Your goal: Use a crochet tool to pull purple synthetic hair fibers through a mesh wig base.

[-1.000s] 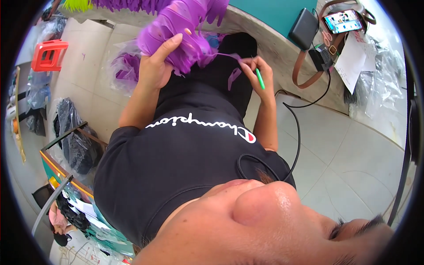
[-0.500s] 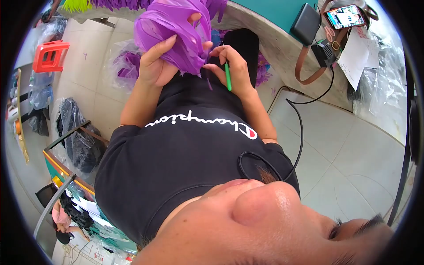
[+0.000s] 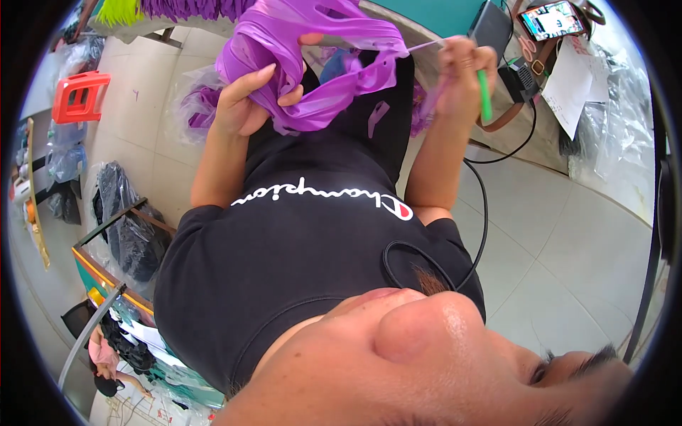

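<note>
My left hand [image 3: 249, 103] is closed round one side of a bundle of glossy, thin purple material [image 3: 284, 42], its thumb on top and fingertips showing through the folds. The bundle hangs over my lap and stretches out to the right in loops. My right hand [image 3: 458, 78], slightly blurred, is raised beside it with fingers curled round a green-handled tool [image 3: 485, 96]; the tool's tip is hidden. A thin strand [image 3: 424, 47] runs taut from the bundle's right end to my right fingers. A small purple scrap [image 3: 378, 117] shows against my dark clothing, below the bundle.
At the far right, a phone [image 3: 553, 21], pink-handled scissors [image 3: 527, 47], a black adapter [image 3: 517, 82] and papers [image 3: 574, 92] lie on the bench. Purple fringe [image 3: 195, 7] lies at the far left edge. A red stool [image 3: 80, 97] and a purple-filled bag [image 3: 202, 106] stand left.
My right hand has moved right and away from the bundle with the green tool, drawing a strand out. The bundle has stretched and opened toward the right, while my left hand stays nearly in place.
</note>
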Demonstrator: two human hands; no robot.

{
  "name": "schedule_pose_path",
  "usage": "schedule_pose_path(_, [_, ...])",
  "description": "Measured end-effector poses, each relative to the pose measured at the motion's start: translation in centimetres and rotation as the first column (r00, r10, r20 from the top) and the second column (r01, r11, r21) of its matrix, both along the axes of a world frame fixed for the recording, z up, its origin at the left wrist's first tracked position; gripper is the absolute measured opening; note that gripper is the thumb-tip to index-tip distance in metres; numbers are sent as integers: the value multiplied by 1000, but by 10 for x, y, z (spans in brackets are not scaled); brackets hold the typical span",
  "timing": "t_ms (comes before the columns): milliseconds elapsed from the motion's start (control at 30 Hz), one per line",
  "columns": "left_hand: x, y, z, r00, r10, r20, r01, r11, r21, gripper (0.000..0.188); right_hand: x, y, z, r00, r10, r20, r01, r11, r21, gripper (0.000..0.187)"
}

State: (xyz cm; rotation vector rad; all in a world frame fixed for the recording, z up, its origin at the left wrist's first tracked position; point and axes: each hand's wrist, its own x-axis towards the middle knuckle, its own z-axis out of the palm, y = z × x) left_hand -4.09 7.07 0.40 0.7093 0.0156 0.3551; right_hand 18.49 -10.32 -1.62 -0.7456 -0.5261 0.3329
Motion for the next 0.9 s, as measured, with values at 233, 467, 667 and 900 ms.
schedule_pose_path(233, [5,-10,-2,962,-79,-263,114,986,122,44,11,23,44,999,45,-16,-43,993,106,25])
schedule_pose_path(467, [20,-42,-14,812,7,-584,176,950,256,23,-38,52,33,919,337,203,-277,921,-275,28])
schedule_pose_path(667, [21,-47,-15,821,8,-571,178,946,270,18,-43,56,7,856,439,271,-228,792,-566,30])
schedule_pose_path(900, [17,-35,-30,768,-209,-605,218,974,-60,15,-49,2,-15,823,-259,506,524,690,-499,26])
